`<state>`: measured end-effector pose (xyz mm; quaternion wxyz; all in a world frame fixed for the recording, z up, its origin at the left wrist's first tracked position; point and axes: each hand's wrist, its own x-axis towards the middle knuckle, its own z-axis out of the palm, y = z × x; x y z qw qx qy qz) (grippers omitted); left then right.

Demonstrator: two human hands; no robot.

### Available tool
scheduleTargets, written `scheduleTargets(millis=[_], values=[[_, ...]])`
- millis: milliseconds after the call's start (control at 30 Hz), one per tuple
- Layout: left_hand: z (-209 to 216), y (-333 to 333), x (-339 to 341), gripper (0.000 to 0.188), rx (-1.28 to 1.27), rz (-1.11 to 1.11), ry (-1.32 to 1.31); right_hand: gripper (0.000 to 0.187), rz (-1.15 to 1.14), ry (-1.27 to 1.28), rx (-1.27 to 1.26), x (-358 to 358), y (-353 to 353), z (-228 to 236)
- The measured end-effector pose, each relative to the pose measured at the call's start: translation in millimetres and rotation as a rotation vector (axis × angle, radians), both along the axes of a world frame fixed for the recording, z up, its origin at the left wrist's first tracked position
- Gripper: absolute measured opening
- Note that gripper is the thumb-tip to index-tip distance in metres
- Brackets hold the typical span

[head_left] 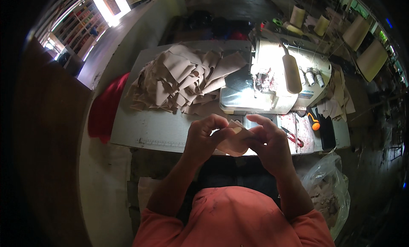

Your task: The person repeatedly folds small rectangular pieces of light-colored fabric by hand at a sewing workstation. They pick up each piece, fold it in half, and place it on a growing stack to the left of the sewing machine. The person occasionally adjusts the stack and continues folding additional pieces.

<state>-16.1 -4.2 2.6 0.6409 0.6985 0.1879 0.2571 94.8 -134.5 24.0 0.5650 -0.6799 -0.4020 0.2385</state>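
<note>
Fingers (pixel 220 135) of your left hand (pixel 202 138) and right hand (pixel 273 145) clamp the beige cloth (pixel 234 146) near the sewing machine (pixel 272 57); align the cloth's edges evenly, pinching lightly.

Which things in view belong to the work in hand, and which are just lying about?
Likely in the work:
beige fabric piece, in left hand and right hand
beige fabric pile
sewing machine
thread cones

Apparently lying about:
red cloth
orange item
red tool
</note>
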Motion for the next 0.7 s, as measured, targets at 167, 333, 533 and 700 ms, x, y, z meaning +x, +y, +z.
scheduleTargets(millis=[167, 333, 533, 700], values=[[1.5, 2.9, 0.3, 0.021, -0.2, -0.118, -0.136, 0.041, 0.013, -0.161, -0.035, 3.2, 2.4, 15.0], [10.0, 7.1, -0.6, 0.022, -0.226, -0.224, -0.006, 0.04, 0.084, -0.306, -0.026, 7.9, 4.0, 27.4], [17.5, -0.4, -1.7, 0.016, -0.079, -0.078, 0.024, 0.026, 0.134, -0.23, -0.079, 18.7, 3.1, 23.6], [20.6, -3.6, -7.0, 0.014, 0.042, -0.004, 0.046, 0.017, 0.148, -0.255, -0.175, 13.8, 3.3, 29.0]])
